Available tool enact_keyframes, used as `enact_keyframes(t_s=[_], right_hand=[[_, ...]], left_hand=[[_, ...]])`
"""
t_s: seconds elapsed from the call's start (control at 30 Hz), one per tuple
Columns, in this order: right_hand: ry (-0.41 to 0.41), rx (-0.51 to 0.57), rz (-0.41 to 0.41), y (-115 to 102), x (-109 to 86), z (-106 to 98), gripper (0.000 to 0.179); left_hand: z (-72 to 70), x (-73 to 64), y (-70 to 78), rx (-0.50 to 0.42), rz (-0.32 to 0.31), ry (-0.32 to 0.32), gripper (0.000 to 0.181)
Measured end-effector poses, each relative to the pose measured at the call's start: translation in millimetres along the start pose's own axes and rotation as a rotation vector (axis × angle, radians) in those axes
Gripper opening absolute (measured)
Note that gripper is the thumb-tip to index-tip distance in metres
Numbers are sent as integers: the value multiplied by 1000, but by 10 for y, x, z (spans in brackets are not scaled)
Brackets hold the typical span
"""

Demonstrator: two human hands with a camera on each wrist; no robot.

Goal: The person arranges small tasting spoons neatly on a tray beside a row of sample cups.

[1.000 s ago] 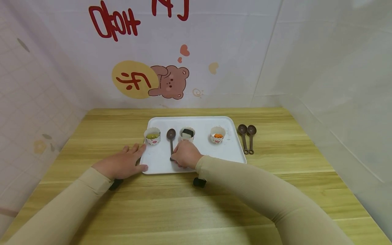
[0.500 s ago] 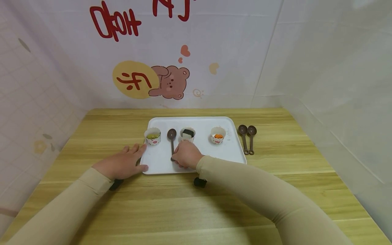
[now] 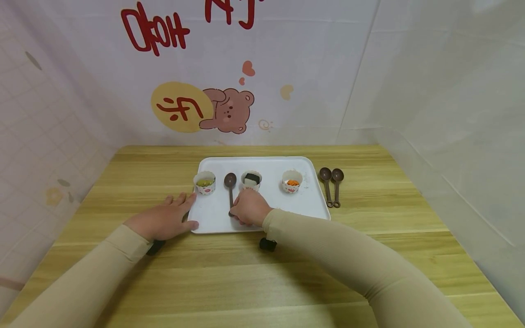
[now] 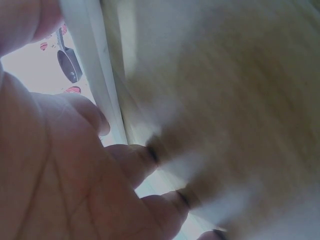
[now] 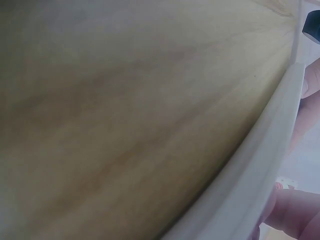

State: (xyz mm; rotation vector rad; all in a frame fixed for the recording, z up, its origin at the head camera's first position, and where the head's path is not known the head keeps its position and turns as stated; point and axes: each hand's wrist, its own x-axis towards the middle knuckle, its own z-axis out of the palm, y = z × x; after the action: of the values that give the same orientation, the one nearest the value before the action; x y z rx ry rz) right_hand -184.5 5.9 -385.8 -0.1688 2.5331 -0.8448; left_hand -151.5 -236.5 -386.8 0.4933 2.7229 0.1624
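Note:
A white tray lies on the wooden table and bears a brown measuring spoon, bowl end away from me. My right hand pinches the end of its handle, close over the tray. My left hand is spread flat at the tray's left edge, thumb on the rim and fingers reaching toward the left cup. In the left wrist view the spoon's dark bowl shows past the tray rim. A paper cup holding a black-and-white piece, like a rice ball, stands just beyond my right knuckles.
Also on the tray are a cup with green bits at the left and a cup with orange bits at the right. Two more brown spoons lie on the table right of the tray. A printed cloth hangs behind.

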Motion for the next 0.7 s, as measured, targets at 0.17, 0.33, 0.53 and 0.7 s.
enact_keyframes(t_s=[0.17, 0.33, 0.53, 0.7], right_hand=[[-4, 1, 3, -1, -3, -5, 11], [-8, -5, -1, -3, -5, -4, 12], [-4, -29, -42, -8, -8, -1, 15], [-3, -26, -45, -10, -11, -4, 15]], left_hand=[[-2, -2, 6, 1, 0, -1, 92], [-1, -6, 5, 6, 0, 1, 92], [-4, -9, 5, 3, -1, -3, 92], [7, 0, -3, 3, -7, -3, 93]])
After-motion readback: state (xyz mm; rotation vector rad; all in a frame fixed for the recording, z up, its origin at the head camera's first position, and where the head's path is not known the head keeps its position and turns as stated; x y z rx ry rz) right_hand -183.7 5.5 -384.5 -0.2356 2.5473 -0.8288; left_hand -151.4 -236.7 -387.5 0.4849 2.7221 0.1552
